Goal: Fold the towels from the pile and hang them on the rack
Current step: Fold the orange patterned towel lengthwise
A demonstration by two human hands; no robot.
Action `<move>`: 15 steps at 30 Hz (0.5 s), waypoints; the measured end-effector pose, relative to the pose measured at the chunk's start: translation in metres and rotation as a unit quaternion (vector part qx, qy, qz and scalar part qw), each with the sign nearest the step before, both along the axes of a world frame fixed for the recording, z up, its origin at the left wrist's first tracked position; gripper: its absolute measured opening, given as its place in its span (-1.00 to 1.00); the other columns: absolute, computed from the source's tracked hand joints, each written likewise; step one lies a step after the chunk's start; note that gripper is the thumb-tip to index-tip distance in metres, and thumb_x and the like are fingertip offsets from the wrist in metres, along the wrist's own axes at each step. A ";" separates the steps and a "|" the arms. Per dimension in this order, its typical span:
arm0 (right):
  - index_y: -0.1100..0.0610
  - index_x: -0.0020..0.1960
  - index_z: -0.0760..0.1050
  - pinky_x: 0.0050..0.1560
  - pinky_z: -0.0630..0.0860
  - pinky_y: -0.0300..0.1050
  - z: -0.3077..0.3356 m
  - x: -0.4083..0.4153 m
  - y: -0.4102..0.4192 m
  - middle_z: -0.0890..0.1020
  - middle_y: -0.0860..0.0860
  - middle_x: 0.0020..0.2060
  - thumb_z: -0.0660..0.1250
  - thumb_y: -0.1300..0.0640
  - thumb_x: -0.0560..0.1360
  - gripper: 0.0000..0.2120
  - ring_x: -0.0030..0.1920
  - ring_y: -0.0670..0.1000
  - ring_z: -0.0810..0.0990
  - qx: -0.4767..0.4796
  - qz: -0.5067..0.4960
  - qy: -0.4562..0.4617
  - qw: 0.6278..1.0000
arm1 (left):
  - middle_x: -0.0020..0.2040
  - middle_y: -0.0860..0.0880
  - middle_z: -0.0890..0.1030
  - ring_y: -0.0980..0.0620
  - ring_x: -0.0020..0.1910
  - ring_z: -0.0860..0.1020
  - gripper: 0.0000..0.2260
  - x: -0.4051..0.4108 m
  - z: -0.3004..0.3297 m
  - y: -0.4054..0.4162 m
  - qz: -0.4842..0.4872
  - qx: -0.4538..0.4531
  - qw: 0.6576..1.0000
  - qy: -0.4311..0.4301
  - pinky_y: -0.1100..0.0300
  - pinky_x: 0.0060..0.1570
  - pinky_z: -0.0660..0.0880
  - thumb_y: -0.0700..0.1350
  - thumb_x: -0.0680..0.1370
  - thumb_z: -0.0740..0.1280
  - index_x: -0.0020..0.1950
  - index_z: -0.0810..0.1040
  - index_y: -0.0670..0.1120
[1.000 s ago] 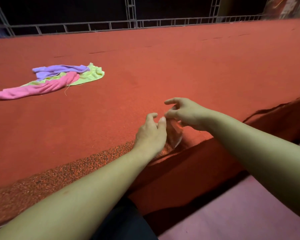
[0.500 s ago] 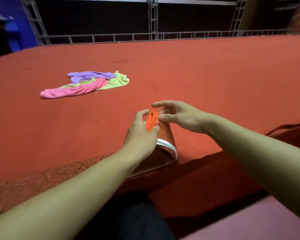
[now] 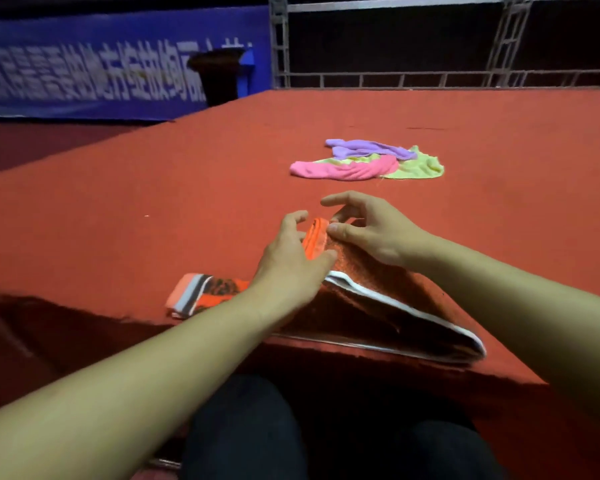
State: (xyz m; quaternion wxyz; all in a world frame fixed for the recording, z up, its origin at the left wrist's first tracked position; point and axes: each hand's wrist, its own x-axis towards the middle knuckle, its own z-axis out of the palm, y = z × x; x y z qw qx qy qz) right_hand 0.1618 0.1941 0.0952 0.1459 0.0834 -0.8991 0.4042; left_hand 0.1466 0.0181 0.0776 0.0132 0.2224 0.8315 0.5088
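Both hands meet at the far corner of the orange towel (image 3: 378, 292): the left hand (image 3: 291, 261) pinches its orange hem, the right hand (image 3: 371, 230) presses it with thumb, other fingers spread. From that grip the towel runs near and right along the table (image 3: 153, 202) edge; the pile (image 3: 368, 161) lies farther off, nearer the right hand.

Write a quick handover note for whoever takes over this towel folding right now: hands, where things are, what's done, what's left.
Left hand and right hand both pinch the orange towel by its raised corner at the near edge of the red platform.
Pile of pink, purple and yellow-green towels lies farther back, untouched.
No rack in view.
Done: orange towel picked up, fold under way.
Left: finish the fold, hang it, then the pile.
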 end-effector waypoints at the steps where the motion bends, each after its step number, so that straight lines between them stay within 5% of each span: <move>1: 0.00 0.29 0.47 0.04 0.47 -0.32 -0.002 -0.014 -0.016 0.62 -0.05 -0.09 0.41 0.13 0.53 -0.65 -0.11 -0.19 0.58 0.012 0.013 0.001 1.000 | 0.08 0.07 0.57 0.02 0.05 0.57 -0.41 -0.007 -0.001 -0.017 0.015 -0.007 1.000 0.003 0.22 0.03 0.40 -0.08 0.50 0.43 0.46 0.26 0.07; 7: 0.07 0.31 0.48 -0.10 0.37 -0.42 -0.021 -0.086 -0.109 0.57 -0.16 -0.14 0.40 0.11 0.53 -0.64 -0.25 -0.38 0.50 0.047 0.074 0.008 0.996 | 0.16 0.04 0.57 -0.06 0.13 0.56 -0.44 -0.049 -0.013 -0.100 0.115 -0.056 0.992 -0.006 0.09 0.14 0.46 -0.08 0.52 0.38 0.47 0.25 0.09; 9: 0.07 0.31 0.48 -0.11 0.35 -0.43 -0.030 -0.102 -0.132 0.58 -0.14 -0.13 0.40 0.12 0.54 -0.64 -0.27 -0.40 0.49 0.052 0.091 -0.002 0.994 | 0.22 -0.01 0.56 -0.08 0.12 0.56 -0.43 -0.061 -0.021 -0.121 0.138 -0.070 0.988 -0.021 0.11 0.05 0.44 -0.08 0.52 0.37 0.47 0.23 0.11; 12: 0.07 0.30 0.48 -0.13 0.34 -0.45 -0.044 -0.119 -0.155 0.59 -0.11 -0.12 0.39 0.13 0.54 -0.66 -0.28 -0.38 0.49 0.060 0.105 -0.018 0.993 | 0.23 -0.01 0.56 -0.06 0.09 0.56 -0.44 -0.073 -0.035 -0.145 0.153 -0.094 0.983 -0.031 0.17 -0.05 0.39 -0.10 0.53 0.37 0.48 0.24 0.08; 15: 0.07 0.31 0.48 -0.09 0.37 -0.37 -0.062 -0.130 -0.169 0.60 -0.10 -0.12 0.40 0.13 0.53 -0.65 -0.23 -0.26 0.51 0.073 0.099 -0.043 0.992 | 0.23 -0.01 0.56 -0.09 0.19 0.54 -0.46 -0.080 -0.048 -0.158 0.156 -0.122 0.980 -0.026 0.13 0.10 0.42 -0.10 0.53 0.37 0.47 0.25 0.04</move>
